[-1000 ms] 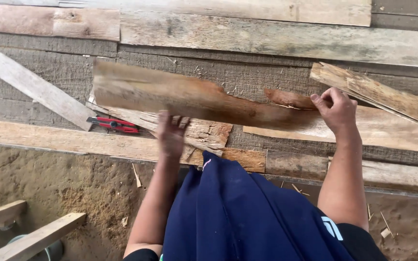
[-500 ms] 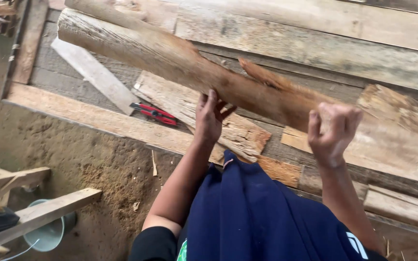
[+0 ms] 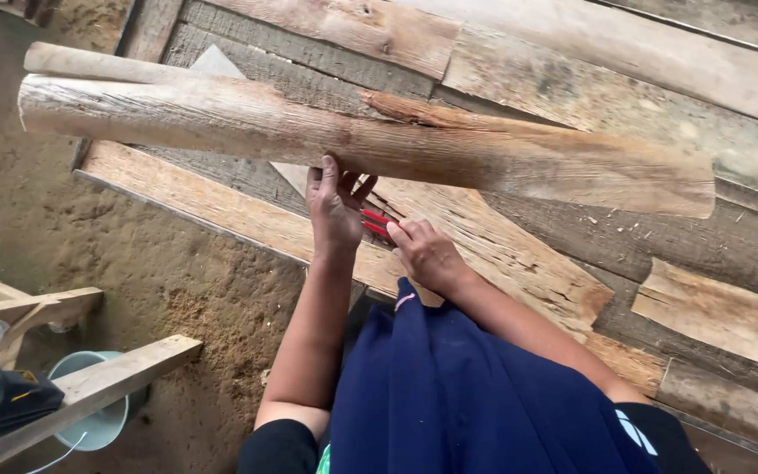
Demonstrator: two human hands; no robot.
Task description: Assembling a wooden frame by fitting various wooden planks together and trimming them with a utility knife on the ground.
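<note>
**One hand props the slab while the other goes for the red tool**

On the left, the long rough-sawn wooden slab with a rounded bark side (image 3: 353, 145) is raised above the desk of weathered grey and tan planks (image 3: 625, 79), its pale cut end out over the sandy floor. The left hand (image 3: 335, 206) props it from below, fingers spread against the underside rather than wrapped around it. As a judgement, that support sits left of the slab's middle, so the palm should stay flat and firm to stop the long right end dipping. Just right of it, the right hand (image 3: 423, 254) lies low on the planks, fingertips touching the red-handled tool (image 3: 377, 225); whether it grips the tool I cannot tell.

The tool is mostly covered by both hands, so its kind is unclear. The slab's underside is hidden, and a dark object (image 3: 2, 399) at the far left edge is cut off.
</note>
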